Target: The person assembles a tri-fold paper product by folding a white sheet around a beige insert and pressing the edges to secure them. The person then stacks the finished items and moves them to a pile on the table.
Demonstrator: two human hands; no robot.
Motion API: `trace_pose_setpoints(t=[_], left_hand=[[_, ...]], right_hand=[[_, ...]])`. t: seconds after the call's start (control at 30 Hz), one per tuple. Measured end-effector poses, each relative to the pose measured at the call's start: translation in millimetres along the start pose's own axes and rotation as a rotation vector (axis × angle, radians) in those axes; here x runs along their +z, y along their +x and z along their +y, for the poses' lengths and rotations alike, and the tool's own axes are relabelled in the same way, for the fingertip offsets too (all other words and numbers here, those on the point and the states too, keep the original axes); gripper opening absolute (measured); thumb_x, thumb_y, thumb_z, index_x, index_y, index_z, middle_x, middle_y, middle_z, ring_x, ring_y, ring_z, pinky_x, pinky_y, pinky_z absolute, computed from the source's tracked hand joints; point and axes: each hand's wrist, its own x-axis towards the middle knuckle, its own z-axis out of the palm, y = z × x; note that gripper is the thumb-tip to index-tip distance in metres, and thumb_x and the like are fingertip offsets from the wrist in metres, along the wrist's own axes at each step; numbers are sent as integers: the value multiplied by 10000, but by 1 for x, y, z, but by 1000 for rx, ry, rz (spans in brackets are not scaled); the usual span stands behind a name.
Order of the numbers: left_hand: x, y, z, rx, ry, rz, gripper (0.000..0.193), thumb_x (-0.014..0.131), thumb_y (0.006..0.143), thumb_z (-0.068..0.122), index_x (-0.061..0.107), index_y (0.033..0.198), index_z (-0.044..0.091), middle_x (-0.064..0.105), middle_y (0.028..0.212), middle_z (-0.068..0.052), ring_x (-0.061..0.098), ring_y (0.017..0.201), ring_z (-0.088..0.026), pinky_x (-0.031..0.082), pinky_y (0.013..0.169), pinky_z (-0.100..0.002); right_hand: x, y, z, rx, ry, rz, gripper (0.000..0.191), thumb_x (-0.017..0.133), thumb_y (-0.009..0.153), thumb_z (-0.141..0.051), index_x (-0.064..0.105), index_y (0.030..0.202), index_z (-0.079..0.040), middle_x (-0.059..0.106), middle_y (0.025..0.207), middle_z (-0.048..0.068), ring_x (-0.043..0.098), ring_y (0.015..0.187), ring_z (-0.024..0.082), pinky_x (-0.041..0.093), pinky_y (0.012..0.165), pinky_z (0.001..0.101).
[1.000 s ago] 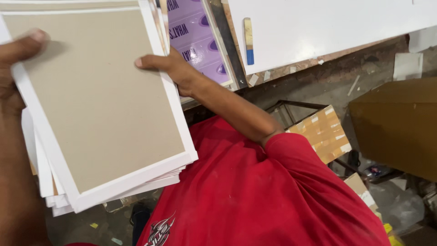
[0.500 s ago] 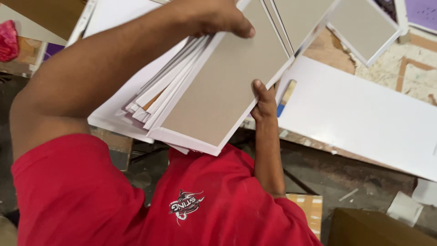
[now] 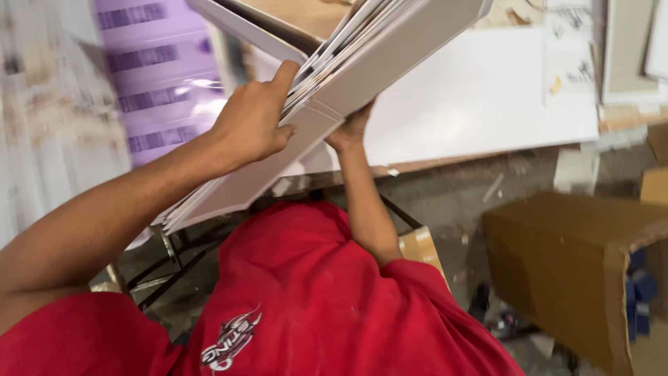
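At the far left a purple printed sheet (image 3: 163,83) lies flat and blurred, just beyond the left hand (image 3: 254,118). That hand is closed over the near long edge of the board stack (image 3: 362,69): the fingers (image 3: 285,73) curl up and over the edge with one tip pushed in among the fanned boards, the thumb pressed on the grey face of the lowest board. The stack runs long from low left, near the metal frame (image 3: 174,251), up to the top right, tilted steeply and held in the air, touching nothing else. The boards splay apart at the upper end.

The right hand (image 3: 351,129) sits under the stack, palm up against its underside, just beside the left; whether its fingers are curled or flat I cannot tell, since the boards hide them. Both hands grip close together near the middle of the stack.

Behind lies a white panel (image 3: 487,97), flat on the bench, with room above it. Lower right stands a cardboard box (image 3: 570,257), well apart.
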Motion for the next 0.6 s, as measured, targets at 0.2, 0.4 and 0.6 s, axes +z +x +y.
trace_pose_setpoints(t=[0.2,0.4,0.6], left_hand=[[51,54,49,108,140,-124,588,735,813,59,415,1306,43,699,835,-267,672,777,-516,513,712,-613],[82,101,74,160,152,-226,673,689,757,5,394,1362,39,688,855,-270,684,787,-491,546,678,-565],[98,135,96,263,240,-225,643,691,746,7,428,1331,52,688,868,-254,668,760,-498,522,638,-581]], right_hand=[[-20,-20,-43,-310,104,170,678,657,888,-687,667,1269,-127,704,1201,43,659,1136,236,527,1055,455],[-37,-37,-110,-493,80,187,633,644,984,-606,615,1325,-74,661,1267,85,629,1185,243,508,1067,434],[-38,-38,-163,-585,3,269,664,648,1000,-562,554,1383,-28,605,1352,130,586,1266,267,474,1111,436]])
